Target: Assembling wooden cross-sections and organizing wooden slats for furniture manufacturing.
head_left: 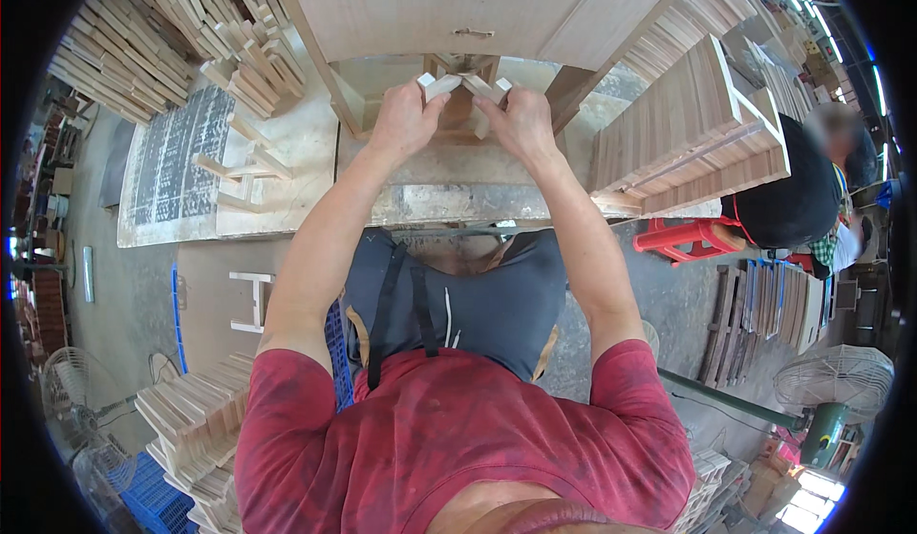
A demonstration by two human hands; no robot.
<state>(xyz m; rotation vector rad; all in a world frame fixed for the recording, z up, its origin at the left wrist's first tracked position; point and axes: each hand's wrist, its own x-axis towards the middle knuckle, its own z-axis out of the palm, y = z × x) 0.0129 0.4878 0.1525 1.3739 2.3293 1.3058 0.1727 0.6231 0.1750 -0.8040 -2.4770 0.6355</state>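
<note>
My left hand (406, 118) is closed round a short pale wooden strip (441, 86). Opposite it, my right hand (521, 118) grips a similar wooden strip (484, 89). The two strips slant toward each other and come close between my hands; whether they are joined I cannot tell. Both hands are at the lower front of a wooden cabinet (401, 9), just below its drawer fronts, with small metal pulls (475, 32). Behind the strips more wooden parts show inside the cabinet's base, partly hidden by my fingers.
The cabinet stands on a worn workbench (401, 204). Small wooden frames (248, 171) and stacked slats (143, 47) lie to the left. A slatted wooden panel (669, 133) leans at right, near a red stool (683, 240) and a person in dark clothing (778, 195). Fans (831, 381) stand on both sides.
</note>
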